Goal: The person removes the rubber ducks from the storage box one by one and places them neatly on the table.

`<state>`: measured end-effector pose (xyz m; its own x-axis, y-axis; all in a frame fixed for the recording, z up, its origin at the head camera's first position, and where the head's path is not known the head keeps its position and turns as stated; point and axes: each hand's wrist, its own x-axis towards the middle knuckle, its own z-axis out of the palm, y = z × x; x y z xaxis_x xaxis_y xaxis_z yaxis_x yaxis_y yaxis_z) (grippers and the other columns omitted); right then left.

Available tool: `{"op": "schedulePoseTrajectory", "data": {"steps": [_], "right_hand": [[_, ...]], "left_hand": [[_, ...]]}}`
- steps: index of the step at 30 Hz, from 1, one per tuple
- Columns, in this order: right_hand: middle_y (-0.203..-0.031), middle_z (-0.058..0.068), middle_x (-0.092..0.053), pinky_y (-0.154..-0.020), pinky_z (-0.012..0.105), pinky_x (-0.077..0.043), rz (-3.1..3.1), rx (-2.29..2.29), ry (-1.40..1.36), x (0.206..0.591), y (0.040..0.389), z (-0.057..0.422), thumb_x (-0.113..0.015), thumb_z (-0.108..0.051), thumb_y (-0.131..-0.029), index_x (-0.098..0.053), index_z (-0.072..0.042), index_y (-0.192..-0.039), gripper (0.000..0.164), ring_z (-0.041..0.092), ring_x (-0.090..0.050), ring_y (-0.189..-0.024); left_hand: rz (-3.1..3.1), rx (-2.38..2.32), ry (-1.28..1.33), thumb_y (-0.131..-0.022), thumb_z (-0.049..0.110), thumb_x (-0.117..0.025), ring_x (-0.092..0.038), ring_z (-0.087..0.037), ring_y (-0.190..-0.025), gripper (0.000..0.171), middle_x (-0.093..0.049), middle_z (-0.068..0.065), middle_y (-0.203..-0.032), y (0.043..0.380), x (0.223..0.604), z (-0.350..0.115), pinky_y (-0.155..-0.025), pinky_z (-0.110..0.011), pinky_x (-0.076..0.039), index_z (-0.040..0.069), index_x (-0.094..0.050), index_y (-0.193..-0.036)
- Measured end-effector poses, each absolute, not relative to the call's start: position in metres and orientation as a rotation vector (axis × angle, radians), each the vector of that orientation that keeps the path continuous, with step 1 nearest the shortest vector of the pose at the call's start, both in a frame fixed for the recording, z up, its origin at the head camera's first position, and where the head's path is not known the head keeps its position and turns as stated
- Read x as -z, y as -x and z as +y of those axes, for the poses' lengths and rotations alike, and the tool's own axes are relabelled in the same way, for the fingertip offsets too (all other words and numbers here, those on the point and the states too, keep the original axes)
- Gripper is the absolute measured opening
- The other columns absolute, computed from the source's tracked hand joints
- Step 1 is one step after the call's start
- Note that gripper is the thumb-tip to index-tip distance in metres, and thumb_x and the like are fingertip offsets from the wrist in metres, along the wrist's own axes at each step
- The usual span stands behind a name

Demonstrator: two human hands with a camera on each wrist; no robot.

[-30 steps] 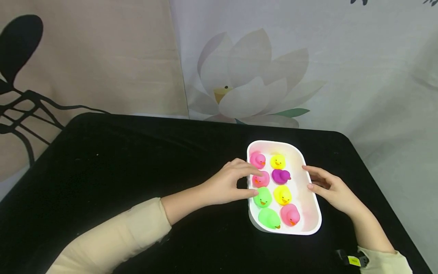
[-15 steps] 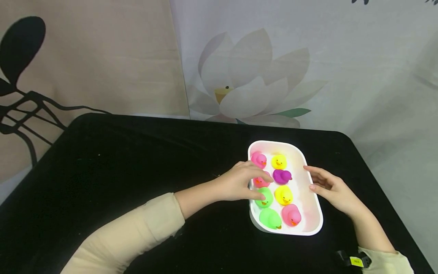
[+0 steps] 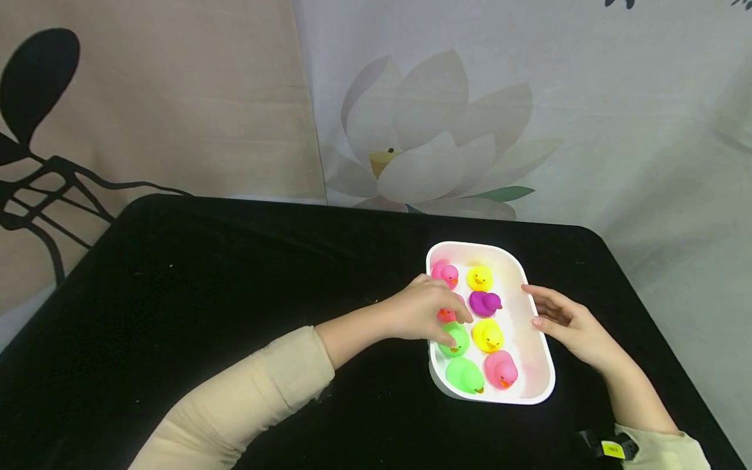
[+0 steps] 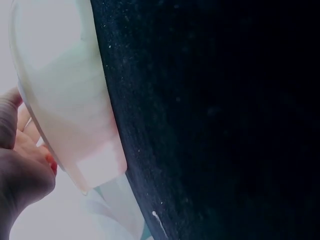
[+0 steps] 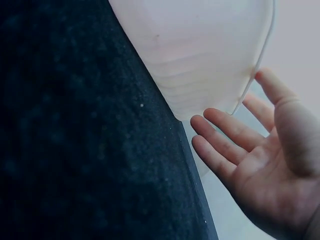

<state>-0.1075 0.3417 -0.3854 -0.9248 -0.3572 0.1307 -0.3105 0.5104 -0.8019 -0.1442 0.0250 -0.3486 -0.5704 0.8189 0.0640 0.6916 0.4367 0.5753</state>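
Note:
A white tray (image 3: 531,385) stands on the black table with several rubber ducks in two columns. My left hand (image 3: 418,311) reaches over its left side, fingers and thumb curled around a pink duck (image 3: 446,315) mostly hidden beneath them. The thumb tip overlaps the green duck (image 3: 458,334) just in front. In the left wrist view, the left hand (image 4: 22,160) arches over the tray's rim. My right hand (image 3: 570,323) touches the tray's right rim with thumb and index tip. The right wrist view shows that hand (image 5: 265,175) with its other fingers extended beside the tray wall.
Nearby in the tray are a purple duck (image 3: 484,303), two yellow ducks, another green duck (image 3: 465,375) and two more pink ducks. The black tablecloth (image 3: 235,274) ends before a curtain with a printed flower (image 3: 446,130). A black strap (image 3: 617,447) is on the right wrist.
My left hand has moved right and down into the tray, its fingers curling further over the pink duck. The right hand and tray have hardly moved.

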Motion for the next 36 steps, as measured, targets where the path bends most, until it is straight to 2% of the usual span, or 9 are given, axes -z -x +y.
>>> {"op": "schedulePoseTrajectory", "data": {"steps": [13,23,36], "right_hand": [[-0.123,-0.020,-0.053,-0.076,0.024,-0.052,2.669,1.426,0.603,0.385,0.108,0.342,-0.062,-0.001,-0.091,-0.045,0.002,-0.138,0.050,0.002,-0.060,-0.101],[-0.123,-0.017,-0.054,-0.077,0.022,-0.051,2.653,1.446,0.633,0.386,0.108,0.342,-0.062,0.002,-0.090,-0.045,0.002,-0.138,0.051,0.002,-0.059,-0.102],[-0.124,-0.021,-0.053,-0.078,0.022,-0.050,2.653,1.440,0.642,0.387,0.110,0.344,-0.061,0.002,-0.090,-0.045,0.002,-0.138,0.051,0.000,-0.058,-0.105]], "left_hand": [[2.484,-0.682,-1.276,-0.073,0.032,-0.084,-0.051,-0.003,-0.095,0.040,-0.064,0.019,-0.092,0.145,0.349,0.035,-0.094,-0.030,-0.031,0.023,-0.073,-0.110],[2.465,-0.658,-1.258,-0.073,0.031,-0.084,-0.051,-0.002,-0.092,0.036,-0.062,0.019,-0.084,0.145,0.348,0.037,-0.093,-0.029,-0.031,0.023,-0.075,-0.107],[2.440,-0.754,-1.313,-0.076,0.031,-0.082,-0.052,-0.003,-0.093,0.037,-0.066,0.017,-0.090,0.147,0.347,0.031,-0.093,-0.029,-0.033,0.020,-0.074,-0.110]]}}
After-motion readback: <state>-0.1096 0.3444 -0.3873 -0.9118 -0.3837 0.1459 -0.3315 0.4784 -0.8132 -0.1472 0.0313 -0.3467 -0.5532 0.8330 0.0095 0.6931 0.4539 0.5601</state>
